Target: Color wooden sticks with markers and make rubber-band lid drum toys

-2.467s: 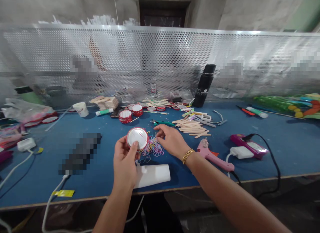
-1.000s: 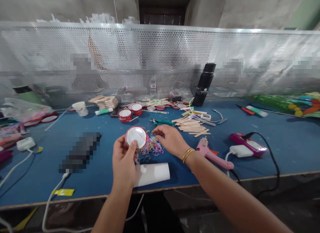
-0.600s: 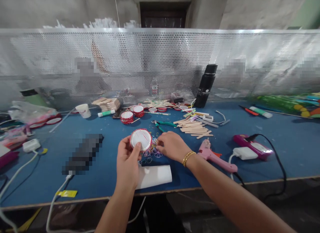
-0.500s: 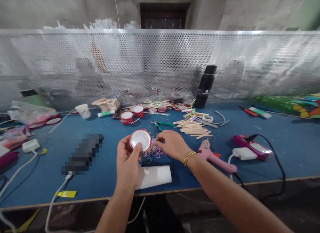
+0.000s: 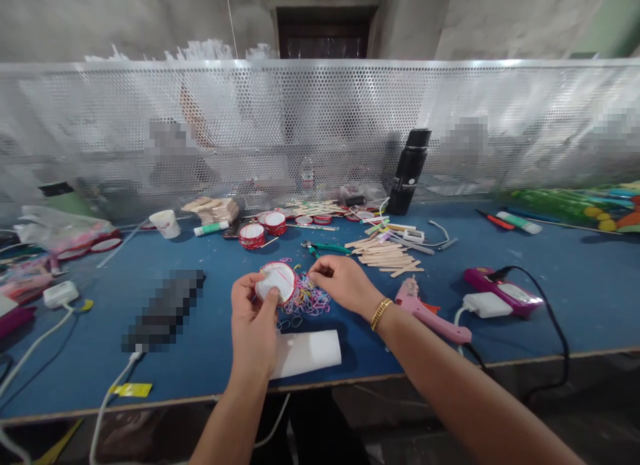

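My left hand (image 5: 254,318) grips a round white disc with a red rim (image 5: 279,280), thumb on its face and fingers behind. Thin red lines cross the disc's face. Just right of it my right hand (image 5: 345,285) is closed in a pinch at the edge of a heap of small coloured rubber bands (image 5: 313,297); anything between its fingertips is too small to make out. A white roll (image 5: 315,353) lies below the heap, its left end hidden by my left hand. Behind the heap are green-handled pliers (image 5: 330,248).
Wooden sticks (image 5: 387,255), a pink glue gun (image 5: 433,316) and a magenta device with a cord (image 5: 500,292) lie to the right. Red-rimmed drum-like pieces (image 5: 252,237), a paper cup (image 5: 165,224) and a black bottle (image 5: 409,173) stand farther back. A phone (image 5: 167,308) lies left.
The disc has dropped slightly and turned in my left hand. My right hand stays pinched beside it, its wrist turned a little. The whole view has shifted slightly.
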